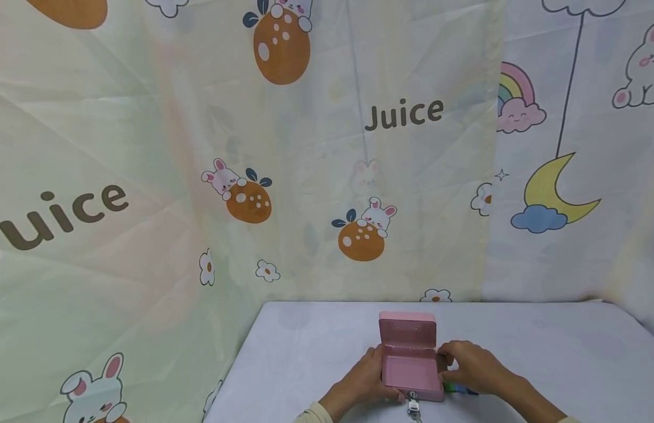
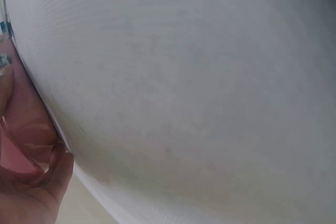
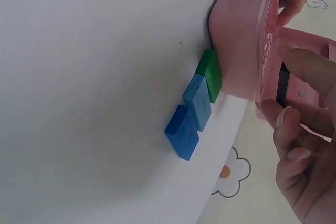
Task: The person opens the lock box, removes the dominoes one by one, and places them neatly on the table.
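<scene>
A pink metal box (image 1: 411, 371) stands on the table with its lid (image 1: 408, 333) raised; in the head view I see nothing inside. My left hand (image 1: 366, 379) grips the box's left side, thumb at the front near the lock. In the left wrist view, this hand (image 2: 37, 192) shows only partly at the lower left. Beside the box's right wall, my right hand (image 1: 474, 367) pinches a dark block (image 3: 284, 85) between thumb and finger. On the table by that wall lie a green block (image 3: 211, 74), a light blue block (image 3: 198, 100) and a dark blue block (image 3: 182, 132).
A key with a metal tag (image 1: 414, 406) hangs at the front of the box. White cloth covers the table (image 1: 306, 341). Behind it hang printed curtains (image 1: 306, 135) with rabbits, fruit and flowers.
</scene>
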`<control>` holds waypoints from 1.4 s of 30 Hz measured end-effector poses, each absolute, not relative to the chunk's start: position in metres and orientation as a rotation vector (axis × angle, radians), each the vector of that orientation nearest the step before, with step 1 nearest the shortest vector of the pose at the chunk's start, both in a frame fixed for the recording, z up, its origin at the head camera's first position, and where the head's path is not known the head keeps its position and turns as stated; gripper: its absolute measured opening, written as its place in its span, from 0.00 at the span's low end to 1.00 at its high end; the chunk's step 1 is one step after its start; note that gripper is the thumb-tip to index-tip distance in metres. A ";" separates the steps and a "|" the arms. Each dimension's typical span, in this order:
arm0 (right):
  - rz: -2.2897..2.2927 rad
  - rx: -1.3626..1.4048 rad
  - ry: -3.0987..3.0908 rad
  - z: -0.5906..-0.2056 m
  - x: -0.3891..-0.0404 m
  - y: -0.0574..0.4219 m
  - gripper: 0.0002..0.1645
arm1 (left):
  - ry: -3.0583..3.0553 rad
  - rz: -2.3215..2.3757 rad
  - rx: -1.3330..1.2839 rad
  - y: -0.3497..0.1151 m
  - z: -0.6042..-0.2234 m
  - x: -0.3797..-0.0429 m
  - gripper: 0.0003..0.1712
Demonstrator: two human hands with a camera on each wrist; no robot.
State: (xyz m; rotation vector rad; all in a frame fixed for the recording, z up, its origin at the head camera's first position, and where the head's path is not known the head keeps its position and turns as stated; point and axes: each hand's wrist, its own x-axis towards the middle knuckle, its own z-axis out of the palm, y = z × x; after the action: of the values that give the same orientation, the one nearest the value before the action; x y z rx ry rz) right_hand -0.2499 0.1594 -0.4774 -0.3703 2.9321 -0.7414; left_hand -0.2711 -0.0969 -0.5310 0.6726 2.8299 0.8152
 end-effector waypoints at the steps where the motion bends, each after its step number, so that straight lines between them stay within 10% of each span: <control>1: -0.742 -0.373 2.929 -0.478 -0.250 0.160 0.24 | 2.829 0.817 0.673 -0.097 -0.531 -0.271 0.59; 42: -0.759 -0.284 2.876 -0.495 -0.245 0.198 0.25 | 2.820 0.837 0.693 -0.099 -0.534 -0.273 0.59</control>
State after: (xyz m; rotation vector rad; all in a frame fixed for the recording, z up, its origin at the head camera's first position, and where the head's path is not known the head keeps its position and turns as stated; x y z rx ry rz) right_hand -0.2449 0.1983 -0.4955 -0.2841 2.8758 -0.7587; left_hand -0.2729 -0.0987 -0.5345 0.6933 2.8202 0.8366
